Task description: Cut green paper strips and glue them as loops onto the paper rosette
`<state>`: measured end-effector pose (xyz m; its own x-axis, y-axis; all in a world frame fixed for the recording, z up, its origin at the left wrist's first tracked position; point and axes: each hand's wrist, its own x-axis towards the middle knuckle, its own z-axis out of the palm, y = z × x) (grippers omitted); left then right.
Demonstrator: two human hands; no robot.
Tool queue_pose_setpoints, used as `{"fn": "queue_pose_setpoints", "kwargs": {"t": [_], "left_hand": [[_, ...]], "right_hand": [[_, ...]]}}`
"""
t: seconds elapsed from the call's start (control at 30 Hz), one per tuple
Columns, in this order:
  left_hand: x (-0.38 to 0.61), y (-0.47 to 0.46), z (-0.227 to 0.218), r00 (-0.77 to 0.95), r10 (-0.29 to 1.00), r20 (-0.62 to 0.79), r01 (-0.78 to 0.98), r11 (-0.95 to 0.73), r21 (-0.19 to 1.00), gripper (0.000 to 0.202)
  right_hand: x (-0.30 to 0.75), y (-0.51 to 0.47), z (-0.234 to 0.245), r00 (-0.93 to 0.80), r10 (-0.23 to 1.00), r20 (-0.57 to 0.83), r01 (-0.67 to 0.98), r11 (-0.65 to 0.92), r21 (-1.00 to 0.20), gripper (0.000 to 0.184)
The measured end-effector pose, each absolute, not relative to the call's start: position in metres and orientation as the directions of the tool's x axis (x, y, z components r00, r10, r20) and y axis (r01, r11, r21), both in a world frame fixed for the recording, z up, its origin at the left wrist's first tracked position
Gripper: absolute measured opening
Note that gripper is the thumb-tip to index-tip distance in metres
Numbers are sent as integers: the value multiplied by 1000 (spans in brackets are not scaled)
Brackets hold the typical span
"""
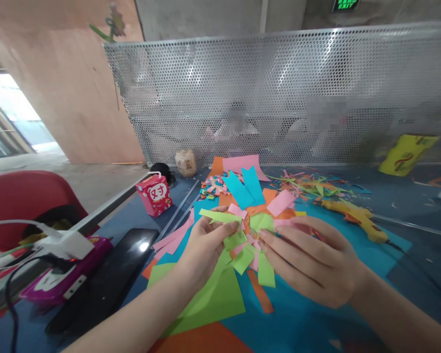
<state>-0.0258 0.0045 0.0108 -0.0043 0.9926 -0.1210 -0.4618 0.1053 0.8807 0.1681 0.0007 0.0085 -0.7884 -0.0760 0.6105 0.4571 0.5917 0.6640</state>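
My left hand [206, 240] is closed in a pinch, its thumb pressing a green paper strip [215, 214] against the fingers. That strip sits at the left edge of a paper flower [260, 223], with pink and green folded petals around a green middle. On the flower's right side, my right hand [316, 260] has its fingers bent against the petals, the thumb partly hidden. Both hands hold the flower above a blue paper sheet [297, 314]. Below it lie a green paper sheet [209, 299] and an orange paper strip [260, 294]. Two blue paper strips [248, 189] lie just behind.
At right lies a yellow glue gun [356, 220] with its cable. Paper shreds [312, 184] and a yellow pack [406, 156] are farther back. Leftward are a drink carton [154, 196], a phone [110, 274], a purple power strip [68, 277] and a jar [185, 163]. A perforated metal screen [260, 78] borders the table.
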Motion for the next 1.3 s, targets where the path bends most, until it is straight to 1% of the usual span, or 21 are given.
{"fn": "queue_pose_setpoints", "kwargs": {"t": [0.13, 0.23, 0.37, 0.47, 0.57, 0.73, 0.8, 0.87, 0.93, 0.97, 1.07, 1.13, 1.17, 1.2, 1.23, 1.27, 1.3], "left_hand": [[-26, 5, 10, -12, 992, -128, -455, 109, 884, 19], [-26, 4, 13, -11, 988, -153, -470, 130, 873, 18], [-25, 1, 16, 24, 988, -151, -502, 143, 853, 16], [-25, 0, 15, 6, 986, -166, -496, 147, 856, 18], [-25, 1, 12, 2, 988, -157, -493, 137, 859, 21], [-25, 3, 12, -22, 986, -163, -481, 133, 867, 27], [-24, 2, 13, -35, 984, -175, -468, 138, 873, 28], [-24, 1, 15, -29, 982, -184, -469, 149, 871, 25], [-26, 1, 18, 10, 982, -190, -509, 168, 844, 23], [-29, 2, 19, 48, 981, -189, -544, 184, 819, 24], [-37, 5, 22, 141, 977, -161, -650, 214, 729, 38], [-43, 10, 22, 97, 987, -130, -674, 162, 721, 45], [-45, 12, 22, 44, 993, -114, -664, 114, 739, 47], [-46, 15, 22, -19, 995, -95, -637, 61, 768, 47], [-47, 17, 22, -80, 995, -64, -594, 4, 804, 46], [-47, 18, 22, -134, 991, -19, -536, -57, 842, 44], [-47, 19, 21, -172, 984, 46, -466, -122, 876, 42]], "right_hand": [[168, 0, 10, -794, -103, 599, 443, 575, 688, 21], [168, 1, 10, -797, -93, 597, 446, 575, 686, 21], [168, 0, 9, -801, -76, 594, 459, 559, 691, 21], [168, -1, 8, -814, -62, 577, 452, 556, 697, 21], [167, -2, 8, -817, -88, 570, 433, 560, 706, 22], [166, -2, 11, -820, -79, 567, 433, 562, 705, 24], [165, -2, 12, -821, -96, 563, 419, 568, 709, 24], [163, -2, 12, -798, -97, 594, 429, 601, 674, 23], [163, -1, 12, -739, -59, 671, 470, 668, 576, 20], [163, 0, 12, -692, -22, 721, 499, 708, 500, 19], [164, 5, 12, -493, 111, 863, 564, 796, 220, 22], [166, 9, 13, -292, 241, 926, 594, 804, -22, 23], [167, 12, 13, -169, 331, 928, 600, 782, -169, 21], [167, 14, 13, -44, 431, 901, 580, 746, -328, 18], [167, 17, 13, 74, 535, 842, 519, 700, -491, 15], [167, 19, 13, 168, 633, 756, 404, 655, -639, 13], [166, 22, 13, 213, 724, 656, 248, 610, -753, 13]]}}
